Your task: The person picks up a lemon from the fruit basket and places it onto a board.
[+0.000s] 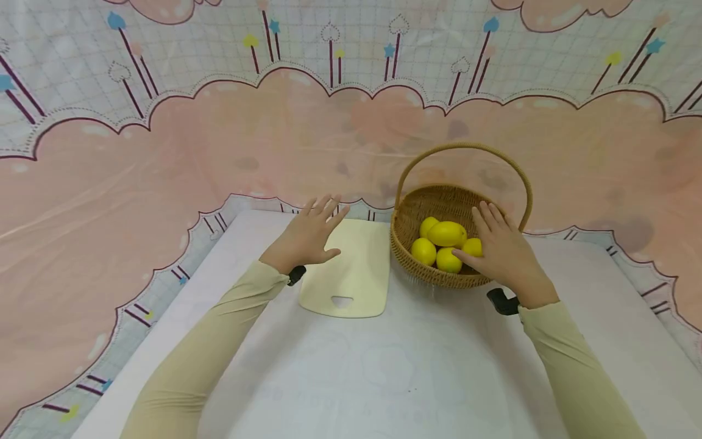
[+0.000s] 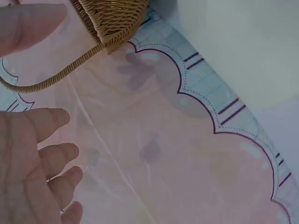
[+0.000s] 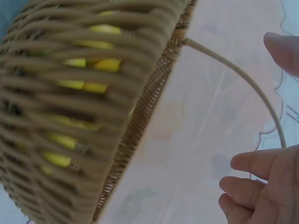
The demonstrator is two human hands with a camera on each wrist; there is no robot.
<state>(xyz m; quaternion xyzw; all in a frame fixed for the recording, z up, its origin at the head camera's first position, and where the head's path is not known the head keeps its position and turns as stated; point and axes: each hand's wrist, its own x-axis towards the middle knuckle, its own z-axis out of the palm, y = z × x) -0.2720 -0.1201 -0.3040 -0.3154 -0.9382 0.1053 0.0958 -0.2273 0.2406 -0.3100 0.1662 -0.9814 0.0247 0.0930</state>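
My left hand (image 1: 308, 236) is held out with spread fingers over the left side of a cream cutting board (image 1: 359, 268), holding nothing. My right hand (image 1: 501, 250) reaches with straight fingers in front of the right side of a wicker basket (image 1: 408, 259), overlapping its rim in the head view. Several yellow lemons (image 1: 446, 234) lie in the basket, some partly behind one another and the thumb. In the right wrist view, the weave of the basket (image 3: 70, 107) shows yellow through its gaps, and the right hand (image 3: 275, 191) holds nothing.
The basket's tall arched handle (image 1: 463, 145) stands upright. A white table (image 1: 351, 378) lies under the board and basket. Behind it hangs a pink cloth (image 1: 307, 146) with cloud and candle-like prints. Dark wrist straps (image 1: 503, 302) sit below the hands.
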